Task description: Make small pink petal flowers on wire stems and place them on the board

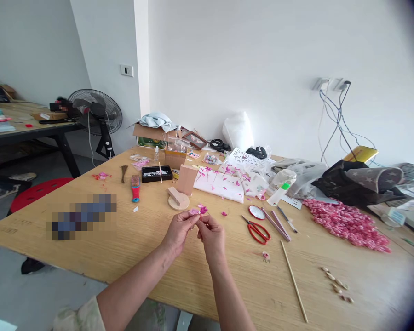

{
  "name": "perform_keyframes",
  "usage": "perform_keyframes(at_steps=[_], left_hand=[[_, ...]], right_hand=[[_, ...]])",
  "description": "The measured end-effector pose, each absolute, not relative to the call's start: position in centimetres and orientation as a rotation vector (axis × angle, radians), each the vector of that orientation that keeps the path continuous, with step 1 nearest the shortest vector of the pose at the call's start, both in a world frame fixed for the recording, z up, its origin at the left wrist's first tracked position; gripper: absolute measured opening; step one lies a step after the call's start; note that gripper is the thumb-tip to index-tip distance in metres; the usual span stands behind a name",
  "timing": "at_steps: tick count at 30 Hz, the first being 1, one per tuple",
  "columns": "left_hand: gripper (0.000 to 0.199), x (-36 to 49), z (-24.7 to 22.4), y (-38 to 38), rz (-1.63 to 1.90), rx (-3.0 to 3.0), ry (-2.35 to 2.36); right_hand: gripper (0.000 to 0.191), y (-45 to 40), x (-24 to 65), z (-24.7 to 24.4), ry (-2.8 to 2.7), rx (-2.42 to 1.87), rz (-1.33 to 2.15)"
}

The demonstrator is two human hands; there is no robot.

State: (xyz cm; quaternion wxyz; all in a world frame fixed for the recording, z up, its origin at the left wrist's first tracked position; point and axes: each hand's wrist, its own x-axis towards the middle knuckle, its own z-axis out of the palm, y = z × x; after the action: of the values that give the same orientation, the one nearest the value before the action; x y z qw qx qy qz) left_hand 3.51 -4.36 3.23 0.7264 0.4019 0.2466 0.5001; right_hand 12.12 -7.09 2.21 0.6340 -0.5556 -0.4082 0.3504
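Both hands meet over the middle of the wooden table, fingers pinched together around a small pink and magenta flower (202,209). My left hand (180,232) grips it from the left side, thumb and forefinger closed. My right hand (211,234) pinches at its lower part, and the exact contact is too small to make out. A loose magenta blossom (224,214) lies just right of my hands. Beyond them, magenta flower sprigs (224,174) rest on a white cloth (207,189). Red-handled scissors (258,232) lie to the right.
Wooden blocks (186,179) stand behind my hands. A brush (135,188) and black tray (156,174) lie left. Rightward are tweezers (278,225), a wooden stick (294,281), a pink bead-like heap (345,225) and a plastic bottle (283,181). A fan (96,112) stands beyond the table.
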Motion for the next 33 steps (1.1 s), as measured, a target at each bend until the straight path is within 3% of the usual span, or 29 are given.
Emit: perform_keyframes(at_steps=[6, 13, 20, 26, 30, 33], left_hand=[[0.019, 3.0, 3.7, -4.4, 1.011, 0.977, 0.554], [0.014, 2.8, 3.5, -4.4, 1.019, 0.961, 0.580], [0.018, 2.2, 3.6, -3.6, 1.172, 1.323, 0.697], [0.020, 2.3, 3.5, -3.4, 1.222, 1.534, 0.761], [0.014, 2.7, 3.0, -3.5, 1.256, 1.595, 0.732], [0.013, 2.7, 2.8, -3.4, 1.283, 1.640, 0.744]], right_hand=[[0.020, -7.3, 12.3, 2.3, -0.835, -1.232, 0.908], [0.012, -7.3, 13.0, 1.7, -0.998, -1.320, 0.740], [0.025, -8.3, 15.3, 0.9, -1.050, -1.520, 0.809], [0.016, -9.8, 14.5, 3.6, -1.262, -1.568, 0.155], [0.029, -9.5, 11.8, 5.5, -1.537, -1.597, -0.034], [0.024, -8.9, 11.0, 5.7, -1.598, -1.725, -0.138]])
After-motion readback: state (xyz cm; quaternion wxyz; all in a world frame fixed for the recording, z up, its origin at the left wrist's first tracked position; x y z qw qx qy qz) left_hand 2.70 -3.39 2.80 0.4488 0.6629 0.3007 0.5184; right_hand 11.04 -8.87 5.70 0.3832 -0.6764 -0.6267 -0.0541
